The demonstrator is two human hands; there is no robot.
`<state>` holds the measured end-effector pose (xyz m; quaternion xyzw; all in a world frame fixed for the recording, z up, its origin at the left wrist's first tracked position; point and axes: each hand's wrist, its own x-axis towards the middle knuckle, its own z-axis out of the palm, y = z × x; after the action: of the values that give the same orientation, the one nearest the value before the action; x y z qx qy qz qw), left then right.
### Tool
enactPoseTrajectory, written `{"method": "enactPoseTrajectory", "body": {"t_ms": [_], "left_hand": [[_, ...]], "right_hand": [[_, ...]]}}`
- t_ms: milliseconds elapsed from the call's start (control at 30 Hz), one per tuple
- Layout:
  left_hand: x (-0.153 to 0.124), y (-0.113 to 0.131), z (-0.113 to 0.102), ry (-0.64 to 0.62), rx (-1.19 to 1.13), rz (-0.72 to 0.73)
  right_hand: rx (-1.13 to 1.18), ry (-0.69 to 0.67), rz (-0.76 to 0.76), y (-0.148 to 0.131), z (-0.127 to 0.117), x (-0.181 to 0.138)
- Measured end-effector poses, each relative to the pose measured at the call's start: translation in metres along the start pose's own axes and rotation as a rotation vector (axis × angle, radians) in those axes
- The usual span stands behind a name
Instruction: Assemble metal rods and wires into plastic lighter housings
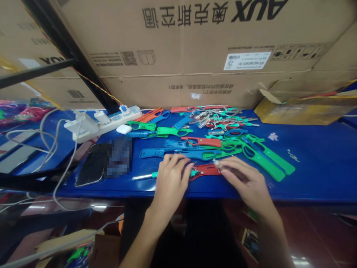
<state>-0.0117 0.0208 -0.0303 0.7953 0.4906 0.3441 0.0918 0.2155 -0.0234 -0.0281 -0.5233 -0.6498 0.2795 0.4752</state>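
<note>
My left hand [171, 178] rests knuckles-up on the blue table [315, 163], fingers curled over a red plastic gun-shaped part [205, 170] and a teal-handled screwdriver [146, 175] that lies to its left. My right hand [242, 178] pinches a small clear and metal piece [216, 163] at the red part's upper edge. Beyond the hands lies a heap of red, green and blue gun-shaped halves [206, 143].
A white power strip [103, 121] with plugs and cables sits at the left, with a dark phone [93, 163] and white earbud case [124, 129] nearby. Large cardboard boxes [195, 48] wall the back. A yellow carton [304, 109] lies at the right.
</note>
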Motion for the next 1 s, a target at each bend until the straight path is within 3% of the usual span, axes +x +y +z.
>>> {"method": "enactPoseTrajectory", "body": {"t_ms": [133, 367, 667, 1000], "left_hand": [[0.005, 0.008, 0.002, -0.082, 0.142, 0.029], [0.014, 0.004, -0.004, -0.189, 0.083, 0.002], [-0.005, -0.005, -0.012, -0.101, -0.165, 0.044], [-0.008, -0.008, -0.014, -0.105, -0.280, 0.087]], "right_hand": [[-0.061, -0.138, 0.037, 0.000, 0.006, 0.001], [-0.023, -0.298, 0.062, -0.006, 0.003, 0.005], [-0.053, -0.307, 0.072, -0.007, 0.011, 0.016], [-0.105, -0.264, 0.068, -0.004, 0.012, 0.012]]}}
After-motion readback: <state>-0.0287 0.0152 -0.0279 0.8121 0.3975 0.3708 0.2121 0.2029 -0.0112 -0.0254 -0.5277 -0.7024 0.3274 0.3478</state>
